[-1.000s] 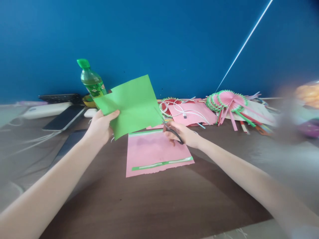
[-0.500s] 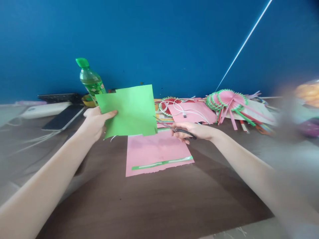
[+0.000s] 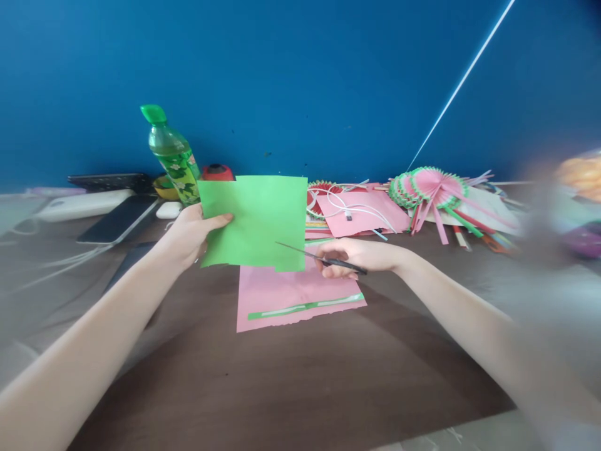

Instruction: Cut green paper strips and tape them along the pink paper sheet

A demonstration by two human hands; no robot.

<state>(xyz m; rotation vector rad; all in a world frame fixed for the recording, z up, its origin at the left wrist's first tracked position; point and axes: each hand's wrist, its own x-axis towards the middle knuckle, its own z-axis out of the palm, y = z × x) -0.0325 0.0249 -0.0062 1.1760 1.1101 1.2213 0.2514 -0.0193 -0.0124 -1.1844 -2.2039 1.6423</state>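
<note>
My left hand (image 3: pixel 190 235) pinches the left edge of a green sheet of paper (image 3: pixel 256 219), its thumb lying on the near face. The sheet is held up above the table and has notched edges. My right hand (image 3: pixel 345 258) grips a pair of scissors (image 3: pixel 305 252) by the dark handles. Their blades point left across the lower right part of the green sheet; whether they are cutting into it I cannot tell. Below lies a pink sheet of paper (image 3: pixel 282 294) with a green strip along its near edge, partly hidden by the green sheet.
On the brown table (image 3: pixel 291 382), a green bottle (image 3: pixel 173 156), phone (image 3: pixel 119 219), white case (image 3: pixel 169 210) and red object (image 3: pixel 217 171) stand at left. White cable (image 3: pixel 338 203), more pink paper (image 3: pixel 366 212) and pleated paper craft (image 3: pixel 429 188) lie at the back right, before a blue wall (image 3: pixel 291 81).
The green sheet has moved right and slightly down with my left hand. The scissors' blades now overlap the sheet's face instead of sitting at its right edge.
</note>
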